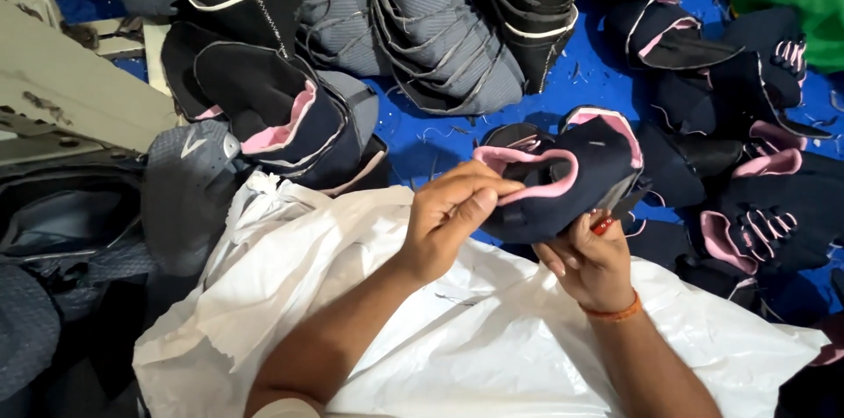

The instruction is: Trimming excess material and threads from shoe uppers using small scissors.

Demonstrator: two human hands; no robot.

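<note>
Left hand (453, 216): my grip pinches the pink collar of the dark shoe upper (563, 176).
Right hand (591, 258): clamped under the upper, with a small red tool (602, 225).
Position: the upper is above the white plastic sheet (440, 330), long axis left to right.

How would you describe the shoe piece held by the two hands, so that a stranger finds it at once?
Start at the white plastic sheet. Just above its upper edge, the left hand and right hand hold a dark navy shoe upper. Its pink-lined collar faces up, and it alone is lifted.
</note>
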